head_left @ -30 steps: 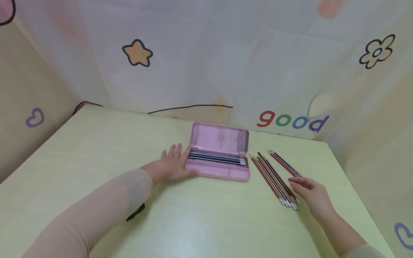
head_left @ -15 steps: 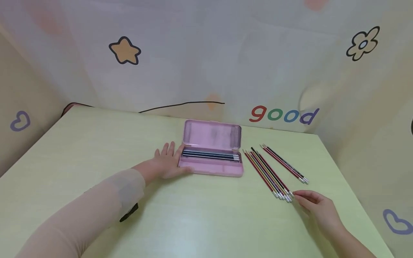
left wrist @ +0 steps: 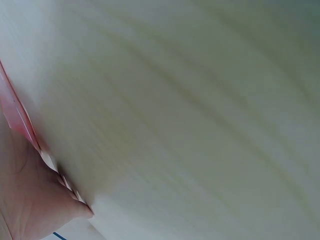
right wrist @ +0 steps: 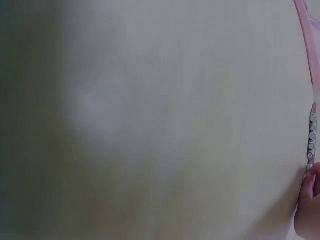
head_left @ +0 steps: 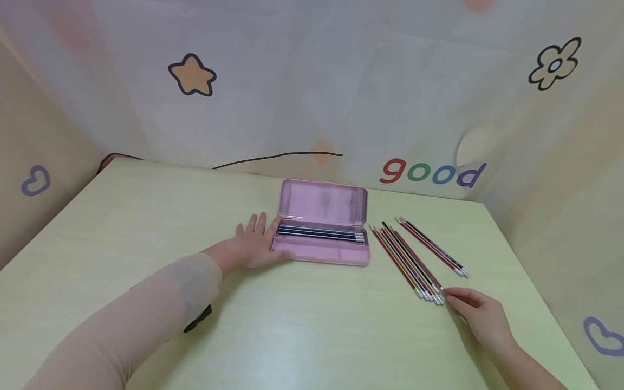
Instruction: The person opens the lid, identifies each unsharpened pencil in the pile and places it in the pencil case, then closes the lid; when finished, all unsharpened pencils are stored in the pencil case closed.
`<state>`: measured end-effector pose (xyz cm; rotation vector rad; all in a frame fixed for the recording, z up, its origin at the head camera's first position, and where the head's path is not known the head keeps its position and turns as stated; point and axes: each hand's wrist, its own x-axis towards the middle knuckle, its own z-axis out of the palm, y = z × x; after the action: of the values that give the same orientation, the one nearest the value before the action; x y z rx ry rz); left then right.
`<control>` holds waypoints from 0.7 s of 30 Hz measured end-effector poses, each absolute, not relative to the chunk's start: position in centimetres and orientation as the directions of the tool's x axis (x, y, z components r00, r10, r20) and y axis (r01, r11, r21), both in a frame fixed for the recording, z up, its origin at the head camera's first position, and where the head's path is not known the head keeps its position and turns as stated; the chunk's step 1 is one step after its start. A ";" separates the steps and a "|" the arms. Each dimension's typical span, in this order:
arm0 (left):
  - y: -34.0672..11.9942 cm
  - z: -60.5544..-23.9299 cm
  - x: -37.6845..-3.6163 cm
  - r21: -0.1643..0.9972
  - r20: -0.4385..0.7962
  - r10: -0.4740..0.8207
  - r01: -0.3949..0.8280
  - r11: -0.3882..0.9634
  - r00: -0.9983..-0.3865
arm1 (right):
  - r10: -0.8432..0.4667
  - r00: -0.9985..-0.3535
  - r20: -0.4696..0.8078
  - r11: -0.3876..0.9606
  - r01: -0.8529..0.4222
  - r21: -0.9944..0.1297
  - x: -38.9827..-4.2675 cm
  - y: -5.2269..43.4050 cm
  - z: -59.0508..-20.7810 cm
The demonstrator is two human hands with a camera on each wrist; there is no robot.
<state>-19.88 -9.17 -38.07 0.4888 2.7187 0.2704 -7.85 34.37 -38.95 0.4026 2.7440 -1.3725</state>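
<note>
An open pink pencil case (head_left: 322,238) lies mid-table with several dark pencils inside and its lid standing up behind. My left hand (head_left: 255,246) lies flat against the case's left end, fingers straight; the left wrist view shows the palm (left wrist: 25,200) at the pink edge (left wrist: 17,117). Right of the case lies a row of several pencils (head_left: 407,261), and a separate pair of pencils (head_left: 434,247) lies farther right. My right hand (head_left: 475,311) rests on the table, its fingertips touching the eraser ends of the row. In the right wrist view those eraser ends (right wrist: 311,142) sit by a fingertip (right wrist: 311,180).
The pale green table (head_left: 146,227) is closed in by patterned cloth walls (head_left: 312,81) at the back and both sides. A small dark strap (head_left: 197,319) hangs under my left sleeve. The table's right edge runs close past my right hand.
My right hand drew back from on top of the pencil row to its eraser ends, then held almost still. The left hand stayed by the case.
</note>
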 end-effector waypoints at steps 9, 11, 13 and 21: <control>-8.8 -37.8 -19.9 0.238 -0.330 0.366 0.299 0.924 -0.870 | 0.183 -0.980 -0.081 0.671 0.185 -0.718 -8.8 33.9 -39.0; -8.8 -37.8 -20.0 0.233 -0.329 0.367 0.302 0.924 -0.870 | 0.171 -0.983 -0.070 0.673 0.168 -0.720 -8.8 33.7 -39.1; -8.8 -37.9 -20.0 0.235 -0.330 0.365 0.299 0.925 -0.870 | 0.161 -0.986 -0.049 0.695 0.148 -0.703 -8.8 33.5 -39.0; -9.1 -38.5 -20.2 0.242 -0.335 0.351 0.280 0.929 -0.874 | 0.130 -0.991 0.025 0.796 0.090 -0.599 -9.5 32.7 -38.8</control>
<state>-20.23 -9.08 -38.46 0.4595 2.7081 0.2630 -9.46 32.65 -38.80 0.1860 3.0378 -1.0087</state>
